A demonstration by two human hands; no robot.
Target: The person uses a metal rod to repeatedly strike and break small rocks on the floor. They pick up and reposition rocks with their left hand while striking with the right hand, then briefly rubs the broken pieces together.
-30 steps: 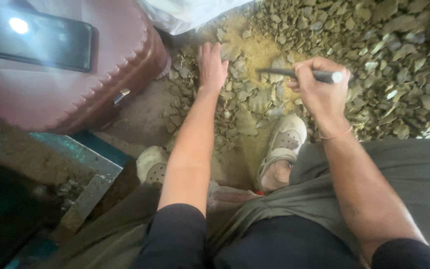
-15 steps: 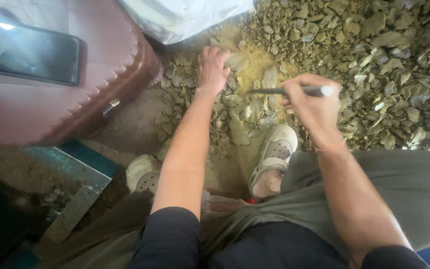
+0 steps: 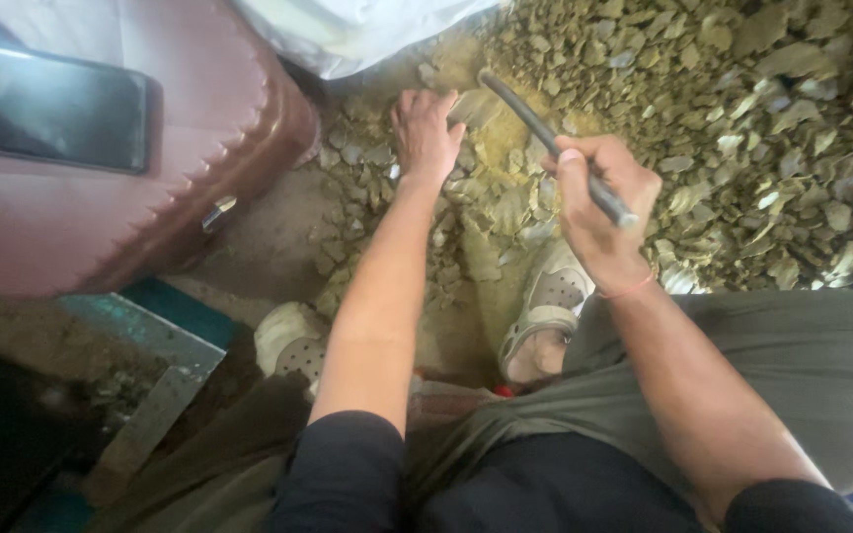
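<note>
While the head camera looks straight down between the person's knees, the left hand (image 3: 426, 130) lies palm-down with its fingers spread and pressed onto a flat stone piece (image 3: 473, 107) at the near edge of a broad heap of greenish-grey stone chips (image 3: 742, 128); it holds the piece down rather than closing around it. Just to the right and slightly nearer the body, the right hand (image 3: 599, 202) is clenched in a fist around a dark metal rod (image 3: 550, 138), which slants up and to the left so that its far tip sits just above that same stone piece, close beside the left fingertips; whether the tip touches the stone cannot be told. A thin red band circles the right wrist. Yellowish dust covers the ground between the two hands. Below them, two pale perforated sandals (image 3: 545, 306) show on the ground, the right one directly under the right wrist, the left one near the left forearm. At upper left stands a reddish-brown stool (image 3: 199, 148) with a scalloped edge, and a dark phone (image 3: 51, 109) lies flat on its top. A white sack (image 3: 348, 30) sits at the top edge, beyond the left hand. A blue-green metal frame (image 3: 150, 336) lies at lower left.
</note>
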